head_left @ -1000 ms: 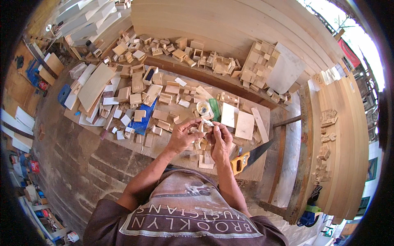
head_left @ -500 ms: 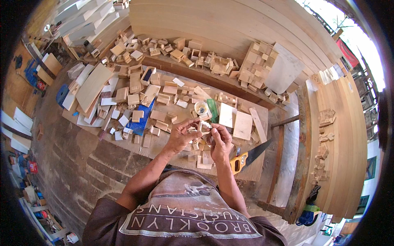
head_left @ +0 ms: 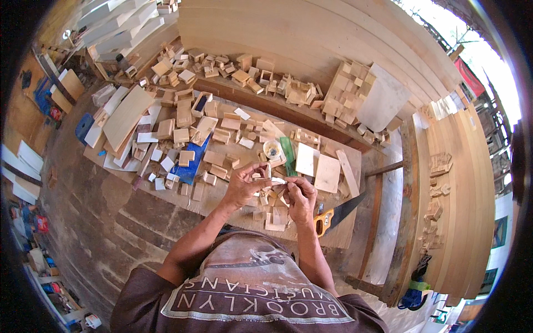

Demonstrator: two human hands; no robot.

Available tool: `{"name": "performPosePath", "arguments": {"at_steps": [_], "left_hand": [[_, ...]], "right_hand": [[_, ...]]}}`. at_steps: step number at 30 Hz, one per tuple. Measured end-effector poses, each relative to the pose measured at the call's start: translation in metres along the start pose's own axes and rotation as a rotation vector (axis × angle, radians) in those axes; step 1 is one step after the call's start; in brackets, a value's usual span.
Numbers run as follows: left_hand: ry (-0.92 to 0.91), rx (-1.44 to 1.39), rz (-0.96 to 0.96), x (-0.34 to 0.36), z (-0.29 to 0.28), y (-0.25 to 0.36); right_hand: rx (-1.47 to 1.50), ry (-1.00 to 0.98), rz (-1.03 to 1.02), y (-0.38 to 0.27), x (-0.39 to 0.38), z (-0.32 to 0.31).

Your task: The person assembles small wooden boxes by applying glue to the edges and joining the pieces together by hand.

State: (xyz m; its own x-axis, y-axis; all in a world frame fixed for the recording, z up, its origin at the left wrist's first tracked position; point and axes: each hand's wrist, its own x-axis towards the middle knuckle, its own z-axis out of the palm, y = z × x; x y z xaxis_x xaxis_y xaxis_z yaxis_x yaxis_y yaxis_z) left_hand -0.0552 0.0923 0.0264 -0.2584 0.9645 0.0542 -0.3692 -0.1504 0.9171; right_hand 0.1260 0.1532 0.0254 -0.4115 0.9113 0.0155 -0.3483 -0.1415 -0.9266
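Above the near part of the low work table, my left hand [head_left: 244,186] and my right hand [head_left: 301,198] face each other with fingertips pinched. Between them is a small pale, whitish piece [head_left: 278,181], too small to tell its exact kind. The left fingers and thumb close round its left side; the right thumb and fingers pinch its right end. Just beyond my hands stands a round white tub [head_left: 272,150] with dark and yellowish contents. Small wood blocks [head_left: 276,218] lie below my hands.
A handsaw with a yellow handle [head_left: 323,222] lies right of my right hand. A green strip [head_left: 287,155], pale boards [head_left: 327,172] and a blue sheet [head_left: 193,161] are on the table. Many wood offcuts [head_left: 180,114] crowd its left side; stacked planks [head_left: 466,211] stand right.
My right fingertips have come slightly nearer to me, and the pale piece's right end has dropped with them. My left hand stays nearly in place.
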Motion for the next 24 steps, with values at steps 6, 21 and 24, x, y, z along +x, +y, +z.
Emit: {"name": "performPosePath", "arguments": {"at_steps": [6, 21, 24], "left_hand": [[0.006, 0.011, 0.014, -0.001, 0.002, 0.001], [0.03, 0.046, 0.067, 0.003, -0.003, -0.013], [0.062, 0.133, 0.097, 0.003, -0.002, -0.012]], "right_hand": [[-0.167, 0.016, -0.047, -0.008, 0.003, 0.005], [-0.469, -0.025, -0.167, -0.003, 0.005, 0.0], [-0.467, 0.01, -0.163, -0.008, 0.006, -0.003]]}}
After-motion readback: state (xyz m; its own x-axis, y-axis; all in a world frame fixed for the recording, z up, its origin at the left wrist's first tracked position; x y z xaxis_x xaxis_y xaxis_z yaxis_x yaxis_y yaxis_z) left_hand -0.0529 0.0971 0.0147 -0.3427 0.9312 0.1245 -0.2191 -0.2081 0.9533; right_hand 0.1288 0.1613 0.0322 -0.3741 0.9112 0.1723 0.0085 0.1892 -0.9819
